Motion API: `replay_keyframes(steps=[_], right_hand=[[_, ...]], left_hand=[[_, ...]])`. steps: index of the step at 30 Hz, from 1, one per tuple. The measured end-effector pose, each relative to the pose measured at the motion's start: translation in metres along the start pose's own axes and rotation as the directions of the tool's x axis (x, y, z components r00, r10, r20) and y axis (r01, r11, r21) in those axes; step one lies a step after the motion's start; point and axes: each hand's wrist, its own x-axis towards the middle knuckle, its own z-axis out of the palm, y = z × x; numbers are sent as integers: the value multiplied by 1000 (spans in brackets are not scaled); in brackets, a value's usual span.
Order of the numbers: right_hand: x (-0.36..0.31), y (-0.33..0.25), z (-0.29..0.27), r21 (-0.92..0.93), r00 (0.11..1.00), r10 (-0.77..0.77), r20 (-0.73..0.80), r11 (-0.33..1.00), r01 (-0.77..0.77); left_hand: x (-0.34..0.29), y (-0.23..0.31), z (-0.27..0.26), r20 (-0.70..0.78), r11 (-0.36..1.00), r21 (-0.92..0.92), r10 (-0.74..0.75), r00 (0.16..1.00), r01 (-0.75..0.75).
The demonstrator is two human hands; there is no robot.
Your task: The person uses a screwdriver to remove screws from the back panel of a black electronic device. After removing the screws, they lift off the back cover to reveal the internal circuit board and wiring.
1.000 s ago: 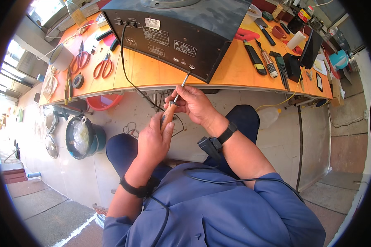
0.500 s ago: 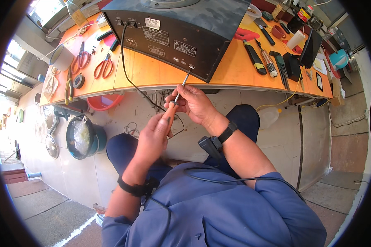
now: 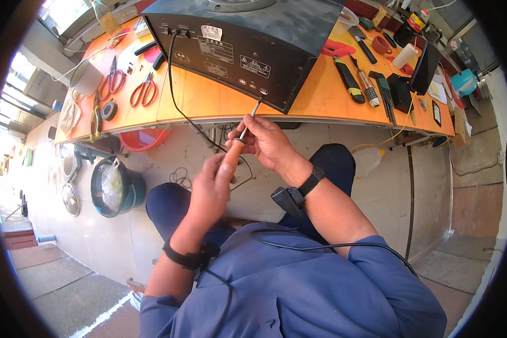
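Note:
A screwdriver with an orange handle (image 3: 234, 152) slants up from my hands toward a black box-shaped appliance (image 3: 284, 84). Its tip meets the lower edge of the labelled back panel, close to the right corner. My left hand (image 3: 209, 188) is closed round the handle. Higher up, my right hand (image 3: 269, 145) pinches the metal shaft between thumb and fingers. From the panel's upper left a black power cord (image 3: 173, 96) drops over the table's front edge. Whether the tip sits in a screw is too small to tell.
On the orange table (image 3: 315, 110), red-handled scissors (image 3: 143, 93), pliers (image 3: 95, 118) and black tape (image 3: 109, 110) lie left of the appliance. A utility knife (image 3: 349, 81) and several tools lie to its right. A bucket (image 3: 115, 186) and red basin (image 3: 143, 139) stand below.
My left hand's fingers have shifted round the screwdriver handle. The appliance sits very slightly further right in the picture, while my right hand stays on the shaft.

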Motion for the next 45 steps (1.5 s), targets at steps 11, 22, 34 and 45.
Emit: replay_keyframes(steps=[11, 22, 34, 45], right_hand=[[0, 1, -1, -24, 1000, -14, 1, 1000, 14], [-17, 2, -8, 16, 983, 65, 175, 998, -68], [-15, 4, -8, -12, 967, 61, 247, 998, -60], [-12, 9, -7, -18, 971, 41, 236, 999, -38]], left_hand=[[-7, -10, 14, -163, 787, 550, 430, 888, -280], [-2, -6, 6, 136, 755, -598, -237, 962, 270], [-4, -2, -1, 354, 419, -809, -215, 910, 413], [-5, -14, 9, -156, 991, 63, 127, 980, -119]])
